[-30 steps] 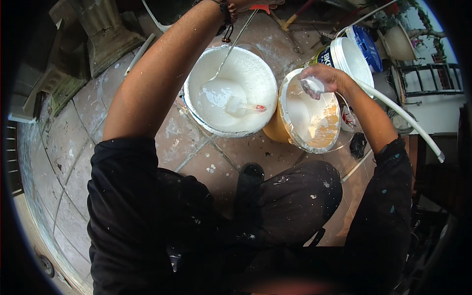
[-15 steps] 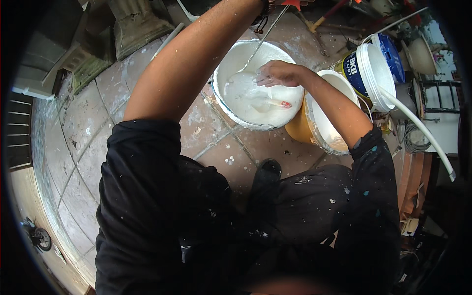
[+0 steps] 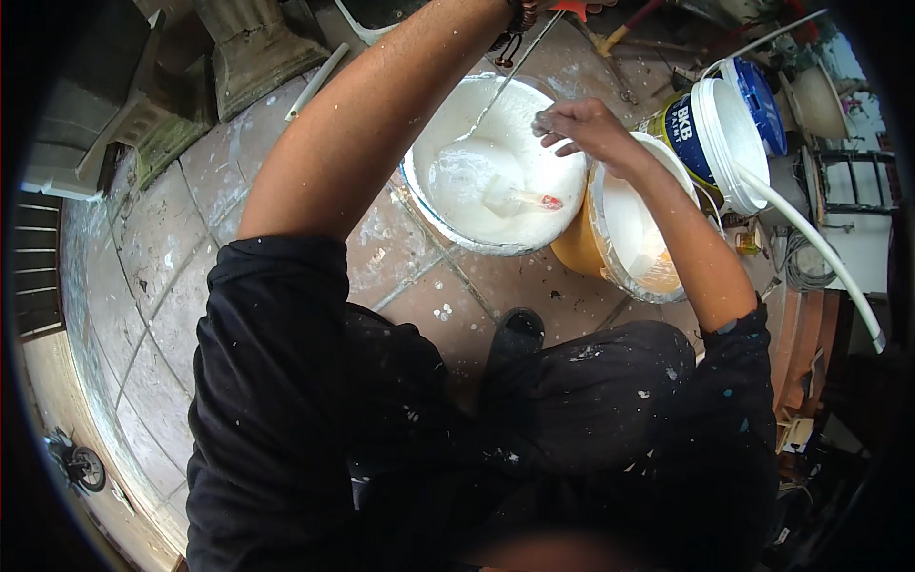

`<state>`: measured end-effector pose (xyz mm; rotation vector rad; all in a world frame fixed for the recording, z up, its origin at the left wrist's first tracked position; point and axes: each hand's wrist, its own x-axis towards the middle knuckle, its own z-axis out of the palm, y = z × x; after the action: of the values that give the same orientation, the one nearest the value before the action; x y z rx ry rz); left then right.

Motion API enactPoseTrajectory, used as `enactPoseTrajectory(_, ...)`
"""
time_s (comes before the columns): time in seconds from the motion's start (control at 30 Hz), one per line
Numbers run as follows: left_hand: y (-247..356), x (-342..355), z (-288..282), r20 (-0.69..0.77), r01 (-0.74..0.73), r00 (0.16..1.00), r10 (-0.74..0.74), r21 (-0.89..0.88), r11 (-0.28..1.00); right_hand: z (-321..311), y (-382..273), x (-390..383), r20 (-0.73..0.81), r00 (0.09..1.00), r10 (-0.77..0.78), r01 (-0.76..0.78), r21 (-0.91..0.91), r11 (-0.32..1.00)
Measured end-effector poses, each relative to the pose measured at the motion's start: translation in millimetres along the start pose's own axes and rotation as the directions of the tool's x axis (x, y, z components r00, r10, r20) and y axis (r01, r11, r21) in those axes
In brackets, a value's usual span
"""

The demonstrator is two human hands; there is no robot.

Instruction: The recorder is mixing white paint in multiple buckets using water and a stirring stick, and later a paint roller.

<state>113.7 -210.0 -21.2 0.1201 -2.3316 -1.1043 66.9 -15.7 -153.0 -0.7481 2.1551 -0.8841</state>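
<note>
A round white bucket in front of me holds cloudy, whitish liquid. At its inner right side lies a pale object with a red end, its kind unclear. My right hand hovers over the bucket's right rim, fingers apart and holding nothing. Reaching far ahead, my left hand is mostly cut off by the top edge. It appears closed around a red part of a tool. From there a thin metal rod slants down into the bucket; its lower end is in the liquid.
Touching the bucket on the right is a yellow bucket with a white inside. Behind it stand a labelled paint pail, a blue-lidded pail and a white hose. Stone-like pedestals stand far left on the tiled floor.
My right hand has lifted from low over the liquid and moved right to the rim, its fingers spreading. The rod and left arm stay nearly in place.
</note>
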Motion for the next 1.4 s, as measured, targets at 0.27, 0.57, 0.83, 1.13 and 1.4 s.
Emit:
enactPoseTrajectory(0.27,0,0,-11,0.020,0.030,0.999,-0.031,0.050,0.998,-92,56,-33,0.090,0.873,0.479,-0.385,-0.477,0.790)
enactPoseTrajectory(0.57,6,-9,-8,0.025,0.022,0.999,-0.022,0.006,1.000,-10,212,0,0.121,0.923,0.366,-0.332,-0.233,0.914)
enactPoseTrajectory(0.83,0,-15,-18,0.051,0.058,0.997,-0.057,-0.016,0.998,-18,234,16,0.555,0.699,0.451,-0.686,0.342,0.643)
enactPoseTrajectory(1.13,7,-4,-7,0.085,0.101,0.992,-0.097,-0.040,0.994,-121,135,-41,0.473,0.701,0.534,-0.691,0.265,0.672)
enactPoseTrajectory(1.4,-1,1,-1,0.041,0.037,0.998,-0.038,0.014,0.999,-93,11,-22,0.314,0.843,0.436,-0.500,0.163,0.851)
